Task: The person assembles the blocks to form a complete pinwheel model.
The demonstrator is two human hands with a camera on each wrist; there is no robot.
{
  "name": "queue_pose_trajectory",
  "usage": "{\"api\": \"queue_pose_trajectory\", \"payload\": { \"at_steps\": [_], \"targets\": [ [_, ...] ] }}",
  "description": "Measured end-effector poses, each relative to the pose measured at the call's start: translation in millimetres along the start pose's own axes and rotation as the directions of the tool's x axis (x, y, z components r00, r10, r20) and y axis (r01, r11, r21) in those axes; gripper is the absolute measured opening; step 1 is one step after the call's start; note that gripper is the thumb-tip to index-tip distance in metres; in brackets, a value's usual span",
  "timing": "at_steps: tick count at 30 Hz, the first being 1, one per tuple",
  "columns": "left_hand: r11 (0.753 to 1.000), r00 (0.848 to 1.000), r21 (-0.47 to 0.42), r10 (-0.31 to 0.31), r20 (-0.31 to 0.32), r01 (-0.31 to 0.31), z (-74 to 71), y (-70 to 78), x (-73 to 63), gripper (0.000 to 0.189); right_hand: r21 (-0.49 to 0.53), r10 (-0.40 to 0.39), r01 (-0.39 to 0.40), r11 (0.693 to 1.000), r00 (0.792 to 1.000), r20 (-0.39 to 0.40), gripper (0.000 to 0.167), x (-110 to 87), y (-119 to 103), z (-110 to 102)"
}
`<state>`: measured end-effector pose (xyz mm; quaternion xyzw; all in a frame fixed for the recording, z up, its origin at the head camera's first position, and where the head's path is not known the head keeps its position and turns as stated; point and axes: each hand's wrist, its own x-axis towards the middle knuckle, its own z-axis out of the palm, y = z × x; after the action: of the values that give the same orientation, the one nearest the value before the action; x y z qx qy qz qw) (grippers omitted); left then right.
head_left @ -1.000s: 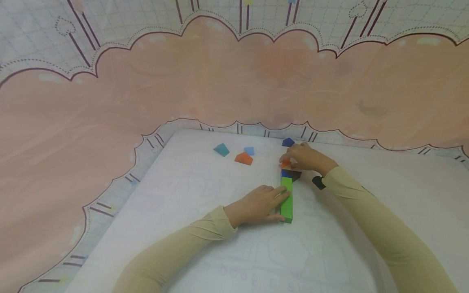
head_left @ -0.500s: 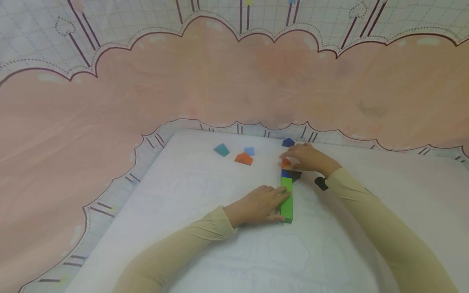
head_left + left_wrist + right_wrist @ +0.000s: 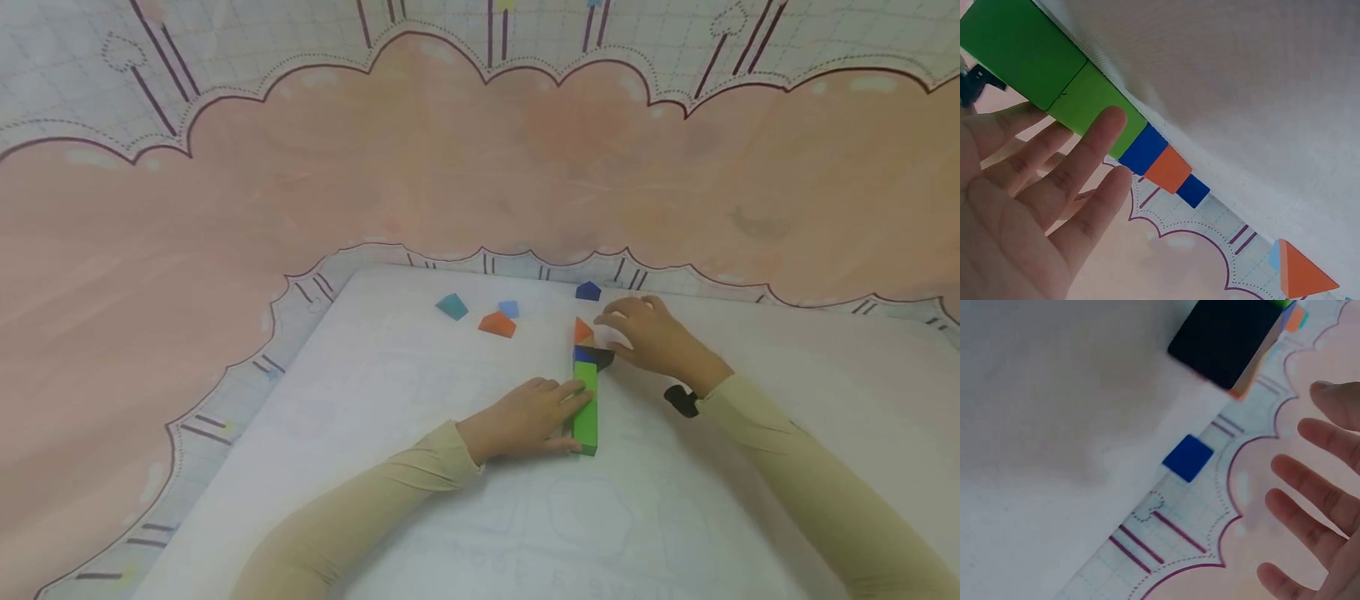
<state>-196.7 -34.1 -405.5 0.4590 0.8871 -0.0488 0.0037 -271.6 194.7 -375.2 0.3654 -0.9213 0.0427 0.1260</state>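
My left hand [image 3: 521,421] rests with its extended fingers on the long green block [image 3: 586,417]; the left wrist view shows fingers [image 3: 1100,140] along its light green face. Lined up beyond it are a blue block [image 3: 584,355] and an orange block [image 3: 582,331] with a pointed top. A black block [image 3: 604,359] juts out at the right of the blue one. My right hand [image 3: 660,333] is just right of the orange block, holding nothing. Its fingers are loosely bent and spread apart in the right wrist view.
A dark blue block [image 3: 588,291] lies near the far table edge. To the left sit a teal block [image 3: 452,307], a light blue block [image 3: 508,309] and another orange block [image 3: 497,324]. A patterned pink cloth [image 3: 480,167] hangs behind the white table [image 3: 360,367].
My right hand has let go of the pointed orange block and moved right, away from it. The orange block stays in line. My left hand keeps its place on the green block.
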Motion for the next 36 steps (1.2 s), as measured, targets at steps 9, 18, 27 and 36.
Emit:
{"api": "queue_pose_trajectory", "payload": {
  "at_steps": [9,18,27,36],
  "targets": [
    [1.000,1.000,0.010,0.027,-0.005,-0.027,-3.2,-2.8,2.2,0.072,0.005,-0.031,0.032,0.999,0.998,-0.054,0.041,-28.1,-36.8,-2.3],
    [0.999,1.000,-0.050,-0.021,-0.020,0.020,-8.7,-18.0,4.4,0.068,0.009,-0.118,0.119,0.993,0.989,-0.088,0.043,-47.8,-58.1,6.1],
    [0.972,0.984,-0.159,-0.178,-0.003,0.176,-17.2,-68.8,25.5,0.050,-0.011,-0.216,0.215,0.976,0.975,-0.044,0.043,-50.1,-64.6,8.6],
    [0.978,0.978,-0.042,-0.206,-0.022,0.205,-32.8,-115.6,73.1,0.047,-0.042,-0.238,0.237,0.971,0.971,-0.033,0.045,-50.5,-64.2,12.5]
  ]
}}
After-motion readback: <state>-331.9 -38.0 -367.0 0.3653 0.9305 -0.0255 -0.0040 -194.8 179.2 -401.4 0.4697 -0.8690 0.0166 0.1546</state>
